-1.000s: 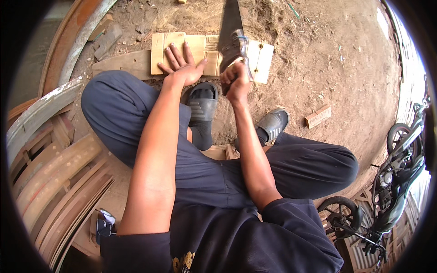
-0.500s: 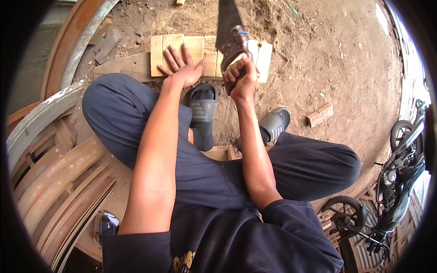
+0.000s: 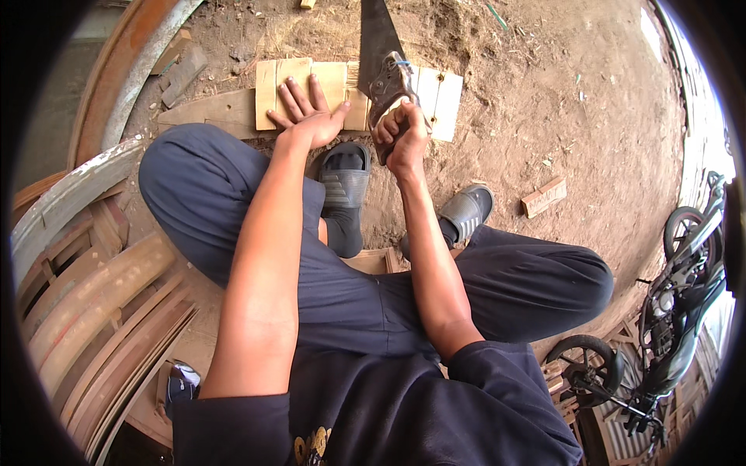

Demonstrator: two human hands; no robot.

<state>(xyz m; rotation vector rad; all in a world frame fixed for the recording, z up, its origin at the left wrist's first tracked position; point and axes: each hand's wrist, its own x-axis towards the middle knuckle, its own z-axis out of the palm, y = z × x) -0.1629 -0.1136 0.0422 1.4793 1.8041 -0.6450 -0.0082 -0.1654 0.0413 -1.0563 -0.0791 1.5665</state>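
A pale wooden board (image 3: pixel 268 101) lies across in front of my feet, marked with several crosswise lines. My left hand (image 3: pixel 309 116) is pressed flat on it, fingers spread. Gripped in my right hand (image 3: pixel 406 140) is the handle of a handsaw (image 3: pixel 381 46), whose dark blade points away from me over the board. A bit of blue is wrapped where blade and handle meet. The saw hides part of the board's middle, so I cannot tell whether its teeth touch the wood.
Under the board's left end is a longer brown plank (image 3: pixel 210 110). A small wood block (image 3: pixel 544 196) lies on the dirt floor to the right. Curved wooden pieces (image 3: pixel 101 311) are stacked at the left. A motorcycle (image 3: pixel 672 311) stands at the far right.
My right hand and the handsaw have shifted slightly left and toward me, showing more of the blade. The left hand stays in place on the board.
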